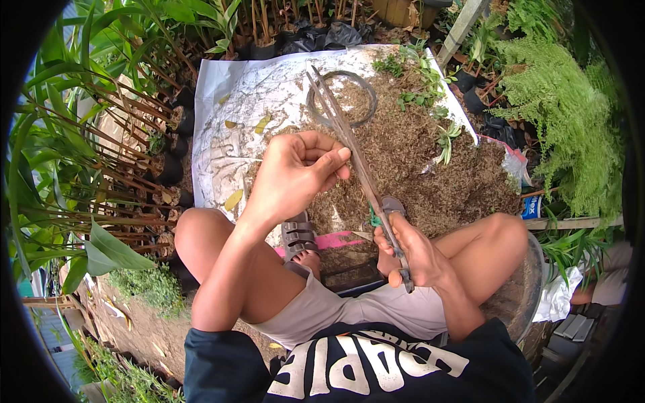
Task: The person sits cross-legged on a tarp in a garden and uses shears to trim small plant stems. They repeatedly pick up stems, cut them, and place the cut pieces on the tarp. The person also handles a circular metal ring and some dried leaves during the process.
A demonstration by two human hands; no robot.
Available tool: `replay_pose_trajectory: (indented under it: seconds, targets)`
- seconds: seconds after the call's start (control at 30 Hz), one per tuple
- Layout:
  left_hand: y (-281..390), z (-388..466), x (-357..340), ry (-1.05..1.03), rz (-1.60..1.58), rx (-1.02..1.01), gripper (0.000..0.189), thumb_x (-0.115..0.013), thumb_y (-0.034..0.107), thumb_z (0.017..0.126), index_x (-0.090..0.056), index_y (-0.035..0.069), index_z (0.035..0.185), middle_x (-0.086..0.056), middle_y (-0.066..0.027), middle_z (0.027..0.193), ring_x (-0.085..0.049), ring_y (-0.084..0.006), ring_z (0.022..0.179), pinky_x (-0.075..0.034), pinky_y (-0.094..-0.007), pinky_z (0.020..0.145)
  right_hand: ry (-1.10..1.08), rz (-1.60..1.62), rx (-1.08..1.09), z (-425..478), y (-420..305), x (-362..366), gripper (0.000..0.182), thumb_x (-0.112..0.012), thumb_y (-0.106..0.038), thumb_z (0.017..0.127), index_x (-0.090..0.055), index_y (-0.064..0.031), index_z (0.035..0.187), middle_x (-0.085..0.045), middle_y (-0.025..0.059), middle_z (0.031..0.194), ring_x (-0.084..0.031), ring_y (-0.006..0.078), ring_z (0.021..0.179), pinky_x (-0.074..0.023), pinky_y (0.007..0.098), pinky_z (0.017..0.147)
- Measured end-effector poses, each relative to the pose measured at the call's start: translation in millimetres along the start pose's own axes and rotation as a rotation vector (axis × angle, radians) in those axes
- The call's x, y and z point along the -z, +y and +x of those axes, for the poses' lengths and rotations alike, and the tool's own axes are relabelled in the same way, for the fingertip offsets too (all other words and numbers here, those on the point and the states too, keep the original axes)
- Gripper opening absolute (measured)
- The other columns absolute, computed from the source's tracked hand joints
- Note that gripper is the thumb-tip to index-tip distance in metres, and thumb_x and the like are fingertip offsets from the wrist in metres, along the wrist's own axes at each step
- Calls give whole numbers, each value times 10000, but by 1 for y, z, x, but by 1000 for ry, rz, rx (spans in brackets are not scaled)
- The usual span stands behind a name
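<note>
My right hand grips the lower part of a long brown stick, which slants up and to the left. At its far end the stick splits into two thin tips, and a green strip hangs beside its lower part. My left hand is curled beside the middle of the stick, thumb against the fingers. Whether it pinches something thin or touches the stick, I cannot tell. Beyond the hands, a coil of dark wire lies on a white sheet, partly behind the stick.
Loose brown planting material covers much of the sheet. Green cuttings lie at its upper right. Potted leafy plants line the left side, and a feathery fern leans in from the right. A blue container stands near my knee.
</note>
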State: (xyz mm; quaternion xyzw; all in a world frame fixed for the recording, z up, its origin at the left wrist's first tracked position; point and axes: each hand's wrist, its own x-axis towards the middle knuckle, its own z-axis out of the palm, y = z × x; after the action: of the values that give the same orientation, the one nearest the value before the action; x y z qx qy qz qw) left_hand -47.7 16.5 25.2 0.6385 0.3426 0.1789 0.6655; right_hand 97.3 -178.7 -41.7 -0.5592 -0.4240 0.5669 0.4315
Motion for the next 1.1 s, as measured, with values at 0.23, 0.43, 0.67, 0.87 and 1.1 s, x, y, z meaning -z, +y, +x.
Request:
replay_pose_trajectory:
  seconds: [0.23, 0.43, 0.67, 0.87, 1.1]
  targets:
    - [-4, 1, 0, 25, 63, 18, 190, -640, 131, 882, -629, -55, 921, -638, -35, 705, -538, -41, 601, -426, -184, 538, 2, -122, 30, 2, 10, 2, 586, -809, -337, 683, -440, 4, 986, -462, 23, 789, -475, 92, 670, -419, 255, 583]
    - [-5, 4, -3, -48, 124, 137, 185, -645, 120, 874, -647, -52, 940, -632, -16, 715, -552, -47, 636, -455, -191, 584, 281, -45, -114, 6, 21, -19, 251, -678, -164, 810, -510, 22, 807, -500, 17, 570, -450, 107, 507, -387, 295, 495]
    - [-17, 8, 9, 46, -1, -15, 73, -595, 38, 881, -644, -13, 901, -608, -14, 693, -558, -61, 642, -455, -207, 589, 94, 682, -263, 0, 46, -13, 293, -606, -297, 909, -484, -60, 786, -445, -19, 570, -469, 93, 496, -412, 261, 449]
    - [-22, 10, 40, -96, 997, -588, 227, -582, -75, 698, -645, 47, 879, -638, -51, 756, -599, -180, 703, -452, -300, 691, 78, 863, -429, -4, 88, -26, 400, -511, -501, 912, -424, -111, 888, -366, -21, 626, -402, 121, 538, -371, 312, 505]
    - [-73, 74, 141, -521, 2034, -200, 254, -544, 28, 757, -688, 166, 916, -650, -1, 1034, -575, -152, 1043, -308, -368, 1032, 10, 689, -407, 1, 81, -29, 379, -537, -446, 919, -419, -108, 794, -393, -21, 602, -437, 121, 510, -402, 296, 478]
